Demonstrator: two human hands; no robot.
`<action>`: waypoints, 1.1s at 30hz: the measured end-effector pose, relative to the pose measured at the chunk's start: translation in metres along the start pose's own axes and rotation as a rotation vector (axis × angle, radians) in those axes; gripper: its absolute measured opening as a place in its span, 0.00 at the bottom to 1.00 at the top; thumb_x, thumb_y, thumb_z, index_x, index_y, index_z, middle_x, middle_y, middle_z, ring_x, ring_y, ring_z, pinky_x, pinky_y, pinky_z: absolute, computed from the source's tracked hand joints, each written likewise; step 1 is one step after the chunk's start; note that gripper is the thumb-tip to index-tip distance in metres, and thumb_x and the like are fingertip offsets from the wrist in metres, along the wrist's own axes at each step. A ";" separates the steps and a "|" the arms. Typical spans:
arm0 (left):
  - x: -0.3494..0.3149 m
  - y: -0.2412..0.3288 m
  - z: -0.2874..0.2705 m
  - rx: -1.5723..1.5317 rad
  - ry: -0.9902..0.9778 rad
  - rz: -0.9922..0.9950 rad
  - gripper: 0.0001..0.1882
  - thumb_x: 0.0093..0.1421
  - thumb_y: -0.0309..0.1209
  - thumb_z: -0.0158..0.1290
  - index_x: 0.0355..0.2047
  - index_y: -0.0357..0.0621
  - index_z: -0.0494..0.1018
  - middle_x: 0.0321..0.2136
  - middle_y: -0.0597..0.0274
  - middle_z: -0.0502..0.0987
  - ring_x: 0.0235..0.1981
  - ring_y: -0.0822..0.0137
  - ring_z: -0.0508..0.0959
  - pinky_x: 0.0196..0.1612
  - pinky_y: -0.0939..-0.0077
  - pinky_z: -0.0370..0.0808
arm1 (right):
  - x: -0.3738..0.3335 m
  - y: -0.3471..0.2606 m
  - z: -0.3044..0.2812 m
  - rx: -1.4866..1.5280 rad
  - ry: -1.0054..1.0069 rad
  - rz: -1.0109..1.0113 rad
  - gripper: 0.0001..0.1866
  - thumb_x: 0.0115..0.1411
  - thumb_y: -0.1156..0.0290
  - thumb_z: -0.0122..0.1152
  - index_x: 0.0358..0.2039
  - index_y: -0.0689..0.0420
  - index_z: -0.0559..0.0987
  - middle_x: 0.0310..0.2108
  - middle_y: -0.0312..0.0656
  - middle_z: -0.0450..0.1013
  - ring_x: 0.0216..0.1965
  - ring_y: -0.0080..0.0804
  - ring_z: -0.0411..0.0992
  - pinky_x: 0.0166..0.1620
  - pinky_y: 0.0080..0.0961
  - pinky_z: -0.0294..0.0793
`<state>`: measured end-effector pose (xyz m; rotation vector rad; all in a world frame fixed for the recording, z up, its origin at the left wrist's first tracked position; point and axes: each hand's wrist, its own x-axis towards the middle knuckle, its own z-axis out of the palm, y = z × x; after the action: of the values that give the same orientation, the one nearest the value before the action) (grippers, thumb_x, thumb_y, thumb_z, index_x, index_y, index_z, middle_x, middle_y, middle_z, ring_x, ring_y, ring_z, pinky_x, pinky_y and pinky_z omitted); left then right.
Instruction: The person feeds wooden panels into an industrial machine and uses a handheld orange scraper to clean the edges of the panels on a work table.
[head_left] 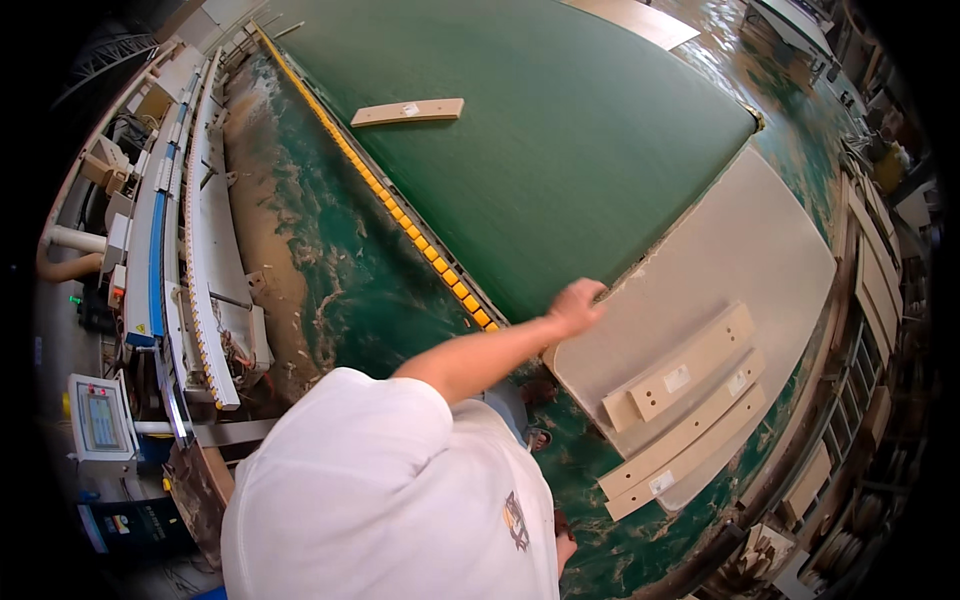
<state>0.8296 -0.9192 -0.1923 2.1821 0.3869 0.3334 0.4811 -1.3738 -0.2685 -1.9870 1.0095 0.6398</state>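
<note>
My left hand (pixel 580 306) reaches over the corner where the green conveyor belt (pixel 550 150) meets a tan tabletop board (pixel 770 240). It is blurred by motion, its fingers look curled, and nothing shows in them. On the board lie several curved wooden slats with drilled holes, some with white labels: a short slat (pixel 690 362) nearest my left hand, and longer slats (pixel 690 425) beside it. Farther off, one curved slat (pixel 408 112) rests on the belt. My right hand (pixel 566 548) shows only in part, low beside my white shirt, next to something dark; its fingers are hidden.
A row of yellow rollers (pixel 400 215) edges the belt on the left. Beyond it stands a long machine (pixel 205 250) with a control panel (pixel 101 418). Racks with wooden strips (pixel 872 270) line the right. Sawdust covers parts of the green floor (pixel 330 270).
</note>
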 end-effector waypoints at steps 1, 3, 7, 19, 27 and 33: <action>0.005 -0.023 -0.036 0.124 0.101 0.026 0.18 0.58 0.35 0.57 0.47 0.43 0.80 0.47 0.50 0.81 0.52 0.48 0.78 0.57 0.55 0.75 | -0.005 -0.010 0.001 0.050 -0.005 0.073 0.11 0.57 0.77 0.56 0.35 0.69 0.85 0.32 0.49 0.82 0.34 0.35 0.80 0.38 0.35 0.80; 0.021 -0.057 -0.108 0.375 0.208 0.079 0.13 0.59 0.33 0.57 0.44 0.48 0.80 0.45 0.56 0.81 0.48 0.51 0.78 0.54 0.56 0.76 | -0.021 -0.039 0.001 0.152 0.014 0.227 0.10 0.57 0.76 0.58 0.32 0.68 0.84 0.31 0.47 0.81 0.33 0.36 0.80 0.37 0.35 0.79; 0.065 -0.106 -0.227 0.458 0.326 -0.105 0.13 0.58 0.32 0.57 0.45 0.49 0.79 0.44 0.58 0.81 0.49 0.52 0.77 0.55 0.57 0.76 | -0.023 -0.028 0.019 0.169 0.038 0.084 0.09 0.58 0.72 0.63 0.28 0.66 0.81 0.26 0.44 0.79 0.29 0.32 0.76 0.35 0.35 0.77; 0.198 -0.208 -0.332 0.974 -0.048 -0.197 0.40 0.57 0.22 0.58 0.70 0.54 0.61 0.69 0.49 0.58 0.71 0.46 0.56 0.71 0.44 0.56 | -0.053 -0.071 0.121 0.060 0.051 0.051 0.12 0.56 0.68 0.67 0.27 0.66 0.80 0.25 0.42 0.78 0.27 0.29 0.74 0.33 0.32 0.74; 0.236 -0.158 -0.301 0.830 -0.451 0.085 0.49 0.42 0.29 0.69 0.67 0.55 0.63 0.53 0.49 0.69 0.57 0.46 0.70 0.60 0.54 0.72 | -0.062 -0.076 0.124 0.008 0.013 -0.093 0.11 0.58 0.69 0.67 0.26 0.64 0.77 0.25 0.42 0.78 0.25 0.30 0.74 0.31 0.30 0.74; 0.203 -0.044 -0.230 0.618 -0.671 0.171 0.51 0.45 0.47 0.67 0.69 0.47 0.62 0.53 0.43 0.73 0.57 0.45 0.74 0.60 0.56 0.74 | -0.079 -0.137 0.113 0.282 -0.009 0.114 0.09 0.59 0.70 0.64 0.29 0.64 0.78 0.28 0.47 0.80 0.27 0.35 0.79 0.32 0.33 0.79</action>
<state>0.9240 -0.6492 -0.0729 2.7596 -0.0973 -0.4958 0.5421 -1.1973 -0.2160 -1.6889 1.1467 0.5341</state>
